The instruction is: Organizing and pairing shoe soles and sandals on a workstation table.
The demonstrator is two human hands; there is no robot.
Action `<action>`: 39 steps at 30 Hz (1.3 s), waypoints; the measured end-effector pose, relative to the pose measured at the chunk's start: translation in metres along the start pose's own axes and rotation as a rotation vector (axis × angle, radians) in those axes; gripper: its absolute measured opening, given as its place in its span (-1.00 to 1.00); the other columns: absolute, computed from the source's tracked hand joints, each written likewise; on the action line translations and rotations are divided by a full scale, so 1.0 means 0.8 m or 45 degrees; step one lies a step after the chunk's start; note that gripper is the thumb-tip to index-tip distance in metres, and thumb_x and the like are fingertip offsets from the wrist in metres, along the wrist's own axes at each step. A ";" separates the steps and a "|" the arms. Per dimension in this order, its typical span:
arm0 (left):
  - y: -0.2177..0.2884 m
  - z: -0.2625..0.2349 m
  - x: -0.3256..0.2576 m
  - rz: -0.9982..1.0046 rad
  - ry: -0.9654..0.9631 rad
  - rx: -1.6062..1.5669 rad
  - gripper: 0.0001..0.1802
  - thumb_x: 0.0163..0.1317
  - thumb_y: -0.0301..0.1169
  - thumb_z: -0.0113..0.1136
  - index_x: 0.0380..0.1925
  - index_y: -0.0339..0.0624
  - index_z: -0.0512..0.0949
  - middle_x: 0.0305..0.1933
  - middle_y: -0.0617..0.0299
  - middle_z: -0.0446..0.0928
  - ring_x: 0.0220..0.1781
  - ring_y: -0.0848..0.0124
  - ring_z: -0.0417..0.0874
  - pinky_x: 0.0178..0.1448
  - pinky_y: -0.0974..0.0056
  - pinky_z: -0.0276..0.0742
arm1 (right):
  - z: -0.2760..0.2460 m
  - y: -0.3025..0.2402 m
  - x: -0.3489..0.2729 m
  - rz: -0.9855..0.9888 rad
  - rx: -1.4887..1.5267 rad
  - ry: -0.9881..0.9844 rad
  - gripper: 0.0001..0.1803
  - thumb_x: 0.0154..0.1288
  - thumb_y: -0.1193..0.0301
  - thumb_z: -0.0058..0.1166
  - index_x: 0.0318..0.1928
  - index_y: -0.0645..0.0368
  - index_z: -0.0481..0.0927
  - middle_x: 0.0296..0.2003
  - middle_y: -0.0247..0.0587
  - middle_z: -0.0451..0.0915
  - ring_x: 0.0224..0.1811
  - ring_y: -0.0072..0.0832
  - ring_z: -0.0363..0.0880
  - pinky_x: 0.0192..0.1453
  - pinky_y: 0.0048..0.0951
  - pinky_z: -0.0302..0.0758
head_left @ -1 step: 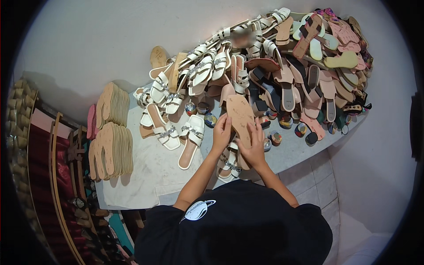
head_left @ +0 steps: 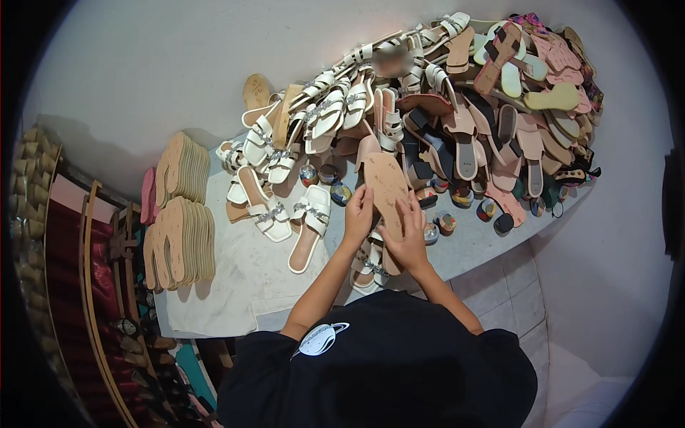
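Left hand point(head_left: 358, 216) and right hand point(head_left: 406, 232) hold a tan sole point(head_left: 385, 184) between them at the near side of the sandal heap point(head_left: 460, 121), its long axis pointing heapward, neither hand nearer since both touch it.

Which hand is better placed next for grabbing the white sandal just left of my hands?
Probably your left hand: it is at the left edge of the tan sole, nearer the white sandal. Your right hand is on the sole's right side and would likely have to reach across.
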State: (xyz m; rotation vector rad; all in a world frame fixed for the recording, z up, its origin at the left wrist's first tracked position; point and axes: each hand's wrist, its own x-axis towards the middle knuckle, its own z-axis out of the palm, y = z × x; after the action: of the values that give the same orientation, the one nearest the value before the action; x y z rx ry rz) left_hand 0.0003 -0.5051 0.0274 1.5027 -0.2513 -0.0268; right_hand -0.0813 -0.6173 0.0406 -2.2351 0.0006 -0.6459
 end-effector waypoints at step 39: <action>0.034 -0.107 -0.023 -0.354 0.099 -0.608 -0.71 0.32 -0.24 -0.13 -0.18 -0.24 0.40 -0.28 0.23 0.56 -0.42 0.53 0.62 -0.46 0.51 0.54 | 0.005 -0.051 -0.009 -0.776 -0.312 -0.733 -0.45 0.22 0.13 -0.15 0.20 0.03 0.27 0.26 -0.32 0.16 0.34 -0.19 0.00 0.19 0.40 -0.54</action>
State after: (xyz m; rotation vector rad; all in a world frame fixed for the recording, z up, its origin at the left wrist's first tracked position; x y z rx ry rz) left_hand -0.0056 -0.4161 0.0474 1.0503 0.0306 -0.2340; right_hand -0.0941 -0.5848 0.0639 -2.5931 -0.9621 -0.2888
